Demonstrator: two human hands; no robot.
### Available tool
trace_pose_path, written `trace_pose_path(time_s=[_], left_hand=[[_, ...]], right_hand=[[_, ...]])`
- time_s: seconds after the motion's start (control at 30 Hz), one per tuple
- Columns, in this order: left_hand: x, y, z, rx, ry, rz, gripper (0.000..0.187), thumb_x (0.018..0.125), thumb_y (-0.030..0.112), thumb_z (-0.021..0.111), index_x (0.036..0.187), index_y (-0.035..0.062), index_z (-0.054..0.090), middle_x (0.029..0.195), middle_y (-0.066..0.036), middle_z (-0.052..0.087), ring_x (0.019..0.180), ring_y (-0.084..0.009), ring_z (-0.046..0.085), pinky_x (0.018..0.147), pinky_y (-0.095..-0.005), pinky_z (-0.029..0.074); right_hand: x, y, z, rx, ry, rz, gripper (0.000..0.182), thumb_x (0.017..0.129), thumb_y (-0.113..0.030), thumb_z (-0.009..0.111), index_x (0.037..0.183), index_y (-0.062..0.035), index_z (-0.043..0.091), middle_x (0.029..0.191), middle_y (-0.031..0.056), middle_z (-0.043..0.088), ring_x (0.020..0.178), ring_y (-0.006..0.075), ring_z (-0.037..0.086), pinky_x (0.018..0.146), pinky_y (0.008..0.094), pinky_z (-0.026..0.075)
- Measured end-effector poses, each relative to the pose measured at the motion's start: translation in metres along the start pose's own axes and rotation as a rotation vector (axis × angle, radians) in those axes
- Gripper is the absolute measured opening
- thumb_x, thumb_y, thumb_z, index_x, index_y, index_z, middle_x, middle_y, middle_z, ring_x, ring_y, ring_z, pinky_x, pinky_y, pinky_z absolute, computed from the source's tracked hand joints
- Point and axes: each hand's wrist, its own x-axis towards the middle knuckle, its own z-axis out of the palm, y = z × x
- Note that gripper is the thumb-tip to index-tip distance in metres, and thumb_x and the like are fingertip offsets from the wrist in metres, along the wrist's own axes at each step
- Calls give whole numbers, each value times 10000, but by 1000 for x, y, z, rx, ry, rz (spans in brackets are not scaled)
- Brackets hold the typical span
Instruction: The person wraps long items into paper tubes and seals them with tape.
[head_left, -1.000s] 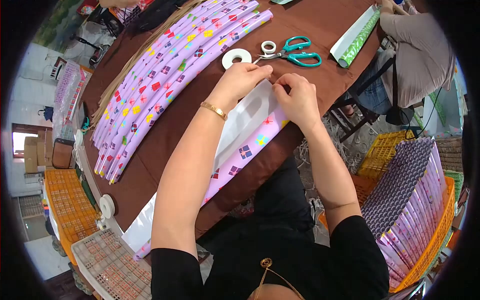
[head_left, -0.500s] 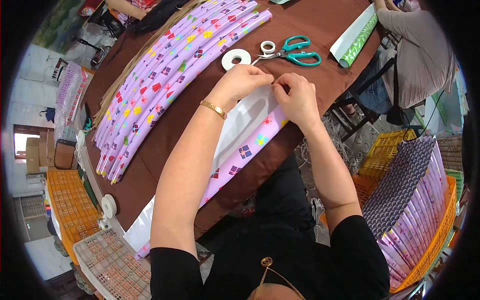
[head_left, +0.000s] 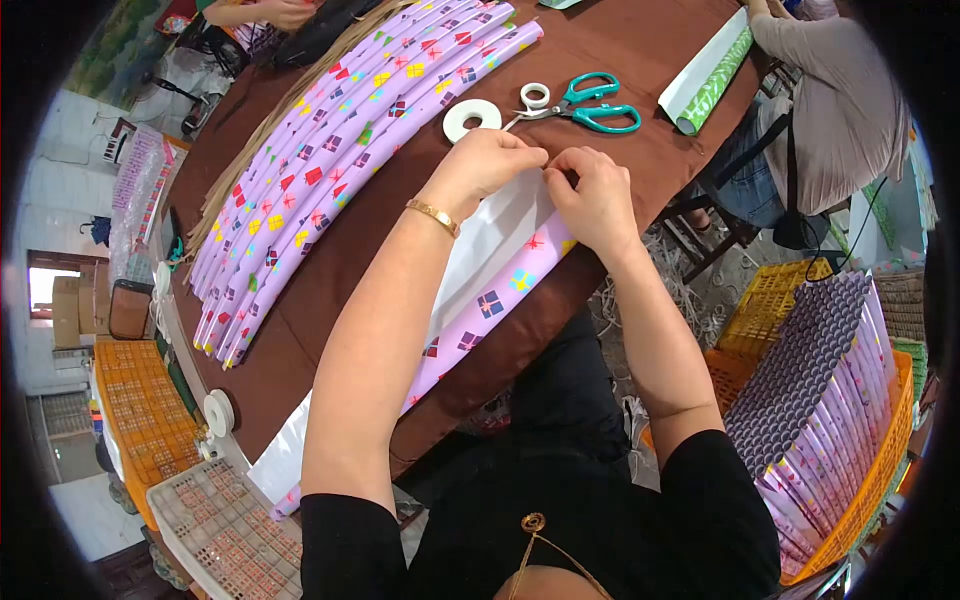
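Observation:
A partly rolled sheet of lilac wrapping paper (head_left: 490, 303) with a gift-box print lies along the near table edge, its white inner side facing up. At its far end my left hand (head_left: 487, 168) is closed in a pinch at the paper's edge. My right hand (head_left: 593, 198) is closed right beside it, fingertips nearly meeting the left ones. Whatever small thing may sit between the fingertips is hidden. Just beyond the hands are teal-handled scissors (head_left: 603, 118), a large white tape roll (head_left: 472, 121) and a smaller tape roll (head_left: 535, 95).
Finished lilac paper rolls (head_left: 330, 170) lie in a row on the brown-covered table (head_left: 310, 290). Another tape roll (head_left: 218, 411) sits at the left edge. An orange crate (head_left: 885, 465) of rolls stands at right. A co-worker (head_left: 840, 110) handles green paper (head_left: 715, 90).
My hands stay almost still at the paper's far end. At the top left, another person's hand has come further into view.

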Motion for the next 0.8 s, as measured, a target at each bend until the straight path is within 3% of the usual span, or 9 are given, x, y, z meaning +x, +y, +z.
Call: trace_pose_path(time_s=[0.23, 0.3, 0.43, 0.5, 0.8], left_hand=[[-7, 13, 5, -89, 32, -71, 309, 877, 316, 730, 920, 10, 738, 856, -25, 690, 780, -90, 598, 714, -255, 478], [-1, 5, 10, -116, 111, 16, 262, 818, 273, 733, 784, 13, 730, 612, 32, 534, 507, -65, 392, 458, -264, 293], [2, 4, 6, -70, 89, 7, 242, 807, 253, 738, 783, 13, 724, 613, 32, 532, 502, -63, 384, 456, -267, 285], [-3, 7, 3, -6, 34, -48, 261, 850, 270, 739, 882, 11, 740, 818, -15, 672, 734, -68, 569, 659, -239, 445], [-10, 3, -1, 31, 33, 61, 211, 858, 205, 740, 929, 6, 736, 850, -15, 692, 766, -68, 590, 693, -244, 467]], right_hand=[[0, 1, 1, -4, 15, -14, 148, 799, -166, 660, 839, -24, 679, 841, 127, 681, 845, 324, 648, 759, 433, 502], [0, 1, 1, -9, 21, -18, 143, 803, -165, 658, 837, -28, 681, 836, 125, 681, 840, 323, 647, 761, 433, 503], [0, 0, 1, -3, 15, -6, 140, 803, -163, 658, 836, -29, 681, 829, 123, 680, 835, 322, 647, 760, 431, 504], [-1, -1, 1, -3, 10, -6, 139, 801, -163, 659, 835, -31, 683, 826, 120, 680, 832, 318, 648, 757, 428, 504], [-1, 0, 1, -29, 28, -26, 145, 801, -180, 666, 823, -36, 674, 825, 117, 679, 835, 313, 644, 744, 429, 491]])
